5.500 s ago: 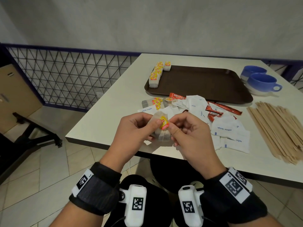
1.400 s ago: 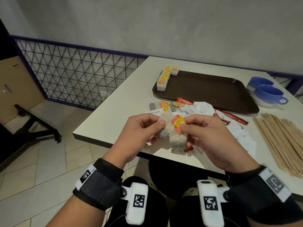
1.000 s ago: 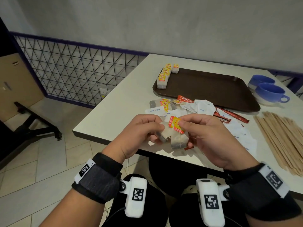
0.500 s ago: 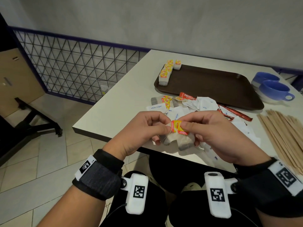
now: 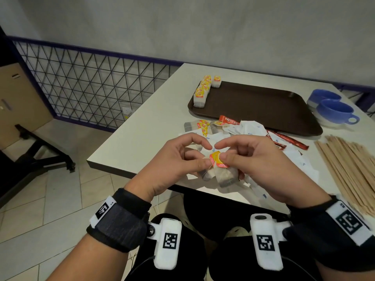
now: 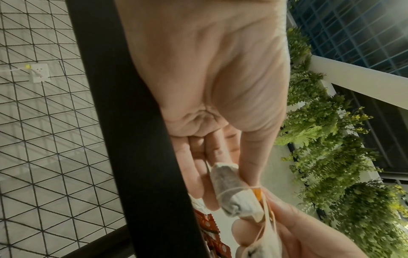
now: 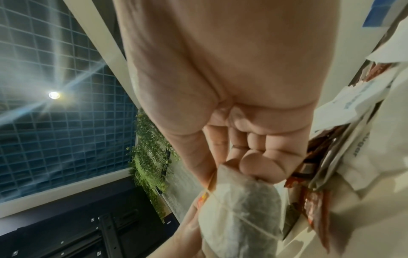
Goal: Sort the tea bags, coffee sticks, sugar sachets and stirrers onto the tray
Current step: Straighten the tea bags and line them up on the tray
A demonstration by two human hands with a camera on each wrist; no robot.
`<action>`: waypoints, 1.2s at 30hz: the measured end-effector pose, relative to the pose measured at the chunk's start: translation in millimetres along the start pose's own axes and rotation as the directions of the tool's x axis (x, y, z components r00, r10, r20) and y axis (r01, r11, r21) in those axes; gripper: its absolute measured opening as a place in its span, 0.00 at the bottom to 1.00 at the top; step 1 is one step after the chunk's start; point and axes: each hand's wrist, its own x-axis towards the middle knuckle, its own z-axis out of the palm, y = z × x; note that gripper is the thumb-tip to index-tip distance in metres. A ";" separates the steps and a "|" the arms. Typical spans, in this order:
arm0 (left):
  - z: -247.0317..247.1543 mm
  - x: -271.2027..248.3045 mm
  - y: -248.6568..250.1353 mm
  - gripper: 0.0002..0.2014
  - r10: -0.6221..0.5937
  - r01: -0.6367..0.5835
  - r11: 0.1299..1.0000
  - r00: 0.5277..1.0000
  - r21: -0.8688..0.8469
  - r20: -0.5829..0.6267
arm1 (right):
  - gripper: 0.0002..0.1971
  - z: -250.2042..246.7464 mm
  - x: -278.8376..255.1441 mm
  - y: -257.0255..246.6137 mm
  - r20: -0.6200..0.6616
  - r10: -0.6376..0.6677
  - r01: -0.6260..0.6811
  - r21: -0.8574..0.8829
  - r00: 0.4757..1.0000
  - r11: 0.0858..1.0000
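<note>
Few tea bags (image 5: pixel 202 91) sit on the tray (image 5: pixel 263 106); both hands' fingers (image 5: pixel 199 162) pinch 2 tangled tea bags (image 5: pixel 224 176); everything else remains beyond them.

Left hand (image 6: pixel 209 83) fingers (image 6: pixel 199 176) pinch tea bag (image 6: pixel 232 190); string wraps bag

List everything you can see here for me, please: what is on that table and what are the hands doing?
tray: one, dark brown, far side of table.
tea bags on tray: a row, white with yellow tags, along its left edge.
mixed pile: white sugar sachets, red coffee sticks, a few tea bags, before the tray.
stirrers: many, pale wood, right of the pile.
cups: two, blue, right of the tray.
table: one, off-white.
held tea bags: two, strings apparently tangled.
left hand: pinches one bag.
right hand: pinches the tag.
</note>
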 end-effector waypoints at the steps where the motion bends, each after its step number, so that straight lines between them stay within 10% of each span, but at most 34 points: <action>1: 0.1 0.1 0.1 0.14 0.007 -0.007 1.000 1.000 0.001 0.007 | 0.09 -0.5 0.3 0.3 0.000 0.003 -0.003 -0.006 1.000 1.000; 16: -1.9 -0.4 -2.5 0.12 -0.018 0.020 0.999 0.998 0.040 -0.056 | 0.08 2.8 3.9 8.4 -0.024 -0.023 0.023 -0.011 0.999 1.000; 26: 4.5 2.8 -4.4 0.06 -0.009 -0.001 0.999 0.979 -0.050 -0.205 | 0.10 7.9 -13.5 13.8 -0.124 -0.045 0.084 0.335 0.991 0.939; 36: 5.9 -1.8 -1.1 0.10 -0.015 -0.003 0.996 0.979 -0.091 -0.202 | 0.09 39.0 2.9 12.1 -0.337 -0.190 0.198 -0.011 0.922 0.980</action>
